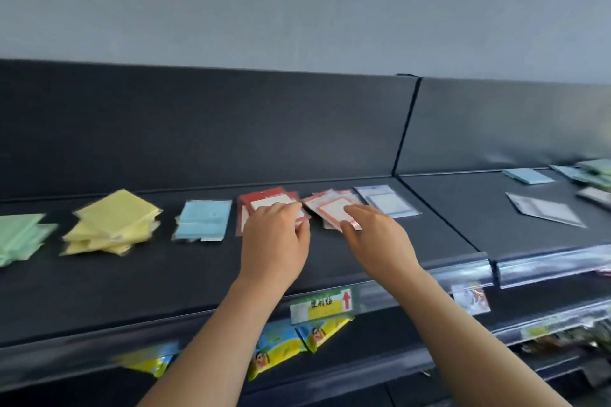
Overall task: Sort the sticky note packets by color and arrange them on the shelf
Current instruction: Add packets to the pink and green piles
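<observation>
On the dark shelf [139, 281] lie sorted piles of sticky note packets: green [18, 238] at far left, then yellow [114, 223], then blue [203, 220]. My left hand [276, 241] rests on the dark red pile [264, 198], fingers curled over the top packet. My right hand [373, 235] pinches a pink-bordered packet [332, 210] on the pink pile, thumb at its near edge. A lavender packet [386, 201] lies just right of that pile.
The adjoining shelf section to the right holds a light blue packet [529, 175], a clear-wrapped pale packet [545, 213] and green packets [595, 170]. A yellow price label [322, 306] sits on the shelf's front rail. Colourful hanging packs [284, 347] fill the lower shelf.
</observation>
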`<action>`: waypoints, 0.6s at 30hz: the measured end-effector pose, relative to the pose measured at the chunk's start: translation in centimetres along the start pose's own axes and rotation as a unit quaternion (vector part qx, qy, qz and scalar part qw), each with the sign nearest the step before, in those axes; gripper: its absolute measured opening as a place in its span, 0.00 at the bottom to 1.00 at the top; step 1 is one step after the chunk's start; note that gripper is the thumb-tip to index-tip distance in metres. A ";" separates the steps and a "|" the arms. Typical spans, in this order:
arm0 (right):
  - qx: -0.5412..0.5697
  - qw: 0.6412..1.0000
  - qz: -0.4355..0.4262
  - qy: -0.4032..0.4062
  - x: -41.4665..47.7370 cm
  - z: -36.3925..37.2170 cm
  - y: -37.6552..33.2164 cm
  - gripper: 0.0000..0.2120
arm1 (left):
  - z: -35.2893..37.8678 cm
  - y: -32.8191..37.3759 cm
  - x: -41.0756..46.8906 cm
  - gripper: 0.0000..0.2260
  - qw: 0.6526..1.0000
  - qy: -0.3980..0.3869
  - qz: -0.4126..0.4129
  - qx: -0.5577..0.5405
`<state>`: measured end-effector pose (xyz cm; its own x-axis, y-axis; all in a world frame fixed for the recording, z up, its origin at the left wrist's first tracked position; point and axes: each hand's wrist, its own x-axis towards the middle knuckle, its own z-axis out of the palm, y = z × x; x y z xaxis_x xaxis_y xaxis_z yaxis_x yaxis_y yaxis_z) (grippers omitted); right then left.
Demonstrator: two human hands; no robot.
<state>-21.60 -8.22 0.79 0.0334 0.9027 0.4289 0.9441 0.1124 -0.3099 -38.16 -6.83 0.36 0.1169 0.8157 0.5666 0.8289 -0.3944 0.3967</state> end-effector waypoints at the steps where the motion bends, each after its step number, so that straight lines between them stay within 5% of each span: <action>1: -0.001 1.000 0.013 0.001 -0.3 -0.5 1.5 0.13 | 1.0 1.2 0.1 0.12 1.000 -0.008 0.006 -0.007; 18: -0.052 0.983 0.174 0.030 1.2 -6.3 22.0 0.15 | 15.5 16.4 7.5 0.15 0.985 -0.119 0.108 -0.064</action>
<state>1.30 -7.28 -0.15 0.3772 0.8522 0.3625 0.9000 -0.2449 -0.3606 -15.17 -0.64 -0.10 0.4205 0.7774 0.4679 0.6967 -0.6070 0.3824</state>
